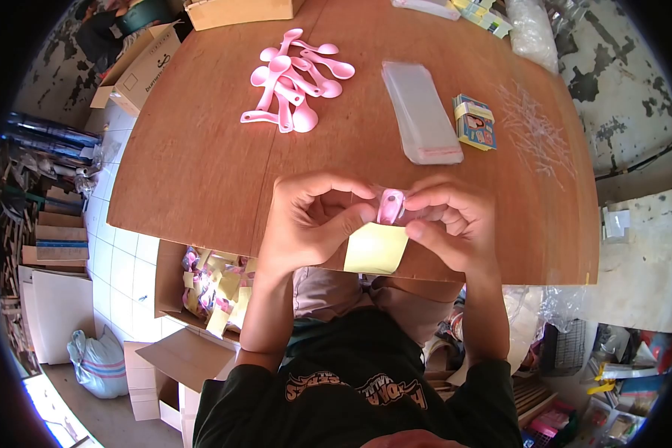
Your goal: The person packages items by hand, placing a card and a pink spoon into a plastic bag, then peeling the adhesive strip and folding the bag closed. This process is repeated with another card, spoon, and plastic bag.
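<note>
My left hand (306, 224) and my right hand (452, 224) meet over the near edge of the brown wooden table (201, 164). Between their fingertips they pinch a pink spoon (390, 205) in a clear plastic sleeve with a pale yellow paper card (375, 249) hanging below it. A pile of several loose pink spoons (295, 78) lies farther out on the table. A stack of clear plastic sleeves (420, 112) lies to the right of that pile, and a small bundle of printed cards (474, 122) sits beside the stack.
An open cardboard box (173, 280) with packed pink and yellow items stands on the floor under the table's left side. More cardboard boxes (138, 67) stand at the far left. Thin clear strips (534, 131) are scattered at the table's right.
</note>
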Available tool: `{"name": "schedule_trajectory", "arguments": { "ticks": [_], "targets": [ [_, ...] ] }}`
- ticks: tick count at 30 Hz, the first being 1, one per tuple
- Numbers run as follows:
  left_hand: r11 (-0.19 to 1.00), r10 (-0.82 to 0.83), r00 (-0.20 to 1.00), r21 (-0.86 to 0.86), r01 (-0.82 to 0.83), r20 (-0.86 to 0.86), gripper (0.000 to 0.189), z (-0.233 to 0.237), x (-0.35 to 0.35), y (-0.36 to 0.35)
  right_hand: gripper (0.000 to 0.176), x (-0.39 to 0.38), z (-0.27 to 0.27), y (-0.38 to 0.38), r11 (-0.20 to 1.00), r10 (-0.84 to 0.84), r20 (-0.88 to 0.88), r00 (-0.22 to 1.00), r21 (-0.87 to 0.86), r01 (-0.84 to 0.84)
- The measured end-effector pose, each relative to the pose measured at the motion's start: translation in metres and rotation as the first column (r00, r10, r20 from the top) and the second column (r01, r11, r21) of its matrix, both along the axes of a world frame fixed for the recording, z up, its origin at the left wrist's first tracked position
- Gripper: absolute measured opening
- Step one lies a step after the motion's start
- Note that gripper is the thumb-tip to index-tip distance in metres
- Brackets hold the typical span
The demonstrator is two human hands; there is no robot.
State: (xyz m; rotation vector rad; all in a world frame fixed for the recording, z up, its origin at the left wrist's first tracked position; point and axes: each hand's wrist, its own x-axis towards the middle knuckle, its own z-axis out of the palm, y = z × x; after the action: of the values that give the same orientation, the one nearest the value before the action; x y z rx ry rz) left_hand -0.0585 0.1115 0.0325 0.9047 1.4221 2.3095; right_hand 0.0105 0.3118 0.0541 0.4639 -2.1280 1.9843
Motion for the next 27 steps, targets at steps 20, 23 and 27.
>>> {"name": "schedule_trajectory", "arguments": {
  "ticks": [20, 23, 27],
  "targets": [
    [0.063, -0.096, 0.957, -0.961, -0.268, -0.273, 0.040, -0.065, 0.060, -0.173, 0.011, -0.064, 0.022, 0.077, 0.573, -0.273, -0.059, 0.960, 0.792, 0.211],
    [0.169, -0.014, 0.999, -0.985, 0.035, 0.033, 0.042, -0.049, 0.057, -0.155, 0.015, -0.077, 0.027, 0.074, 0.493, -0.400, 0.146, 0.905, 0.866, 0.078],
    [0.532, -0.485, 0.873, -0.773, 0.345, 0.056, 0.034, -0.044, 0.052, -0.125, 0.013, -0.088, 0.018, 0.083, 0.501, -0.364, 0.165, 0.917, 0.864, 0.044]
  ]
}}
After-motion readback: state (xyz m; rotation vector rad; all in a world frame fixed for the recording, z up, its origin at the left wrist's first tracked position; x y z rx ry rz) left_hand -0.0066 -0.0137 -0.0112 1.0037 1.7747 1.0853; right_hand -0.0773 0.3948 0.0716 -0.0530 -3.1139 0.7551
